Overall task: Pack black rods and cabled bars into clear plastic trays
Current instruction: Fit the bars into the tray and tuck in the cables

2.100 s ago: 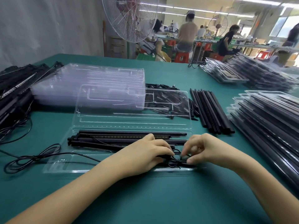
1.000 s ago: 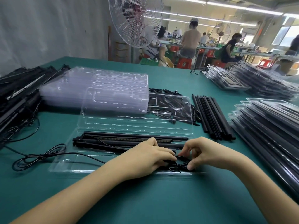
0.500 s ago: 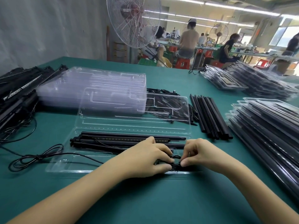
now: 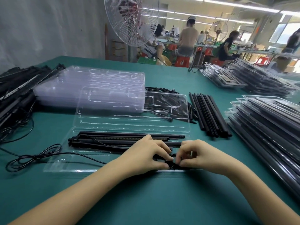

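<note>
Pinching the coiled cable (image 4: 171, 166), left hand (image 4: 146, 156) and right hand (image 4: 199, 157) have drawn closer.

Readable text: none from where I stand.
Large white wire-caged fan (image 4: 131, 21): a red patch at its hub, any lettering too blurred to read.
Long black bars (image 4: 24, 85) stacked at the left: white marks run along one, too small to make out.
</note>
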Available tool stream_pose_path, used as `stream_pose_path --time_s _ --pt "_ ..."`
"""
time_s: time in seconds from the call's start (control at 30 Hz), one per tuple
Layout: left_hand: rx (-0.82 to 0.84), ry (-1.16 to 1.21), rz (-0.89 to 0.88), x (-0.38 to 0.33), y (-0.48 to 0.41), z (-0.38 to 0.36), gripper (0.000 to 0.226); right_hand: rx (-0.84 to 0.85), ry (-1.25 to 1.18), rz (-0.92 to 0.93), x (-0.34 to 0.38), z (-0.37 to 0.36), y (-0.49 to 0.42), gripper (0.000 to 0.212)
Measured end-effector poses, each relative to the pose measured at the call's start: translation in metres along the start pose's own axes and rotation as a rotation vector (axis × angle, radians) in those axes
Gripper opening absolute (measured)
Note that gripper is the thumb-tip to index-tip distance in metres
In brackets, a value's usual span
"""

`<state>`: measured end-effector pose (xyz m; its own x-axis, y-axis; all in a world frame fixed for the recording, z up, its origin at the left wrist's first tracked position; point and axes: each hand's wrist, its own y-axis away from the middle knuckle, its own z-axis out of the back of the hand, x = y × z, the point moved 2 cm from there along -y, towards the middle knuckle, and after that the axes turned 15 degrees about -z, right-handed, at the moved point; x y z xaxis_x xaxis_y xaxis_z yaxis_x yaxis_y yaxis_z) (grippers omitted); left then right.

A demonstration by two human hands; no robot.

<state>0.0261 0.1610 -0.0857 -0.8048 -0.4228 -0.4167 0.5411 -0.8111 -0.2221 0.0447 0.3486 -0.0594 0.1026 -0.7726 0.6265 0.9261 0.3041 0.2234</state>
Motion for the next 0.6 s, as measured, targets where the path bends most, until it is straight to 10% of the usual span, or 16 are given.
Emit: stream_pose_path --time_s 0.6 --pt "0.058 0.049 0.006 0.0 0.003 0.0 0.025 -0.193 0.03 -0.086 0.003 -0.021 -0.008 0.034"
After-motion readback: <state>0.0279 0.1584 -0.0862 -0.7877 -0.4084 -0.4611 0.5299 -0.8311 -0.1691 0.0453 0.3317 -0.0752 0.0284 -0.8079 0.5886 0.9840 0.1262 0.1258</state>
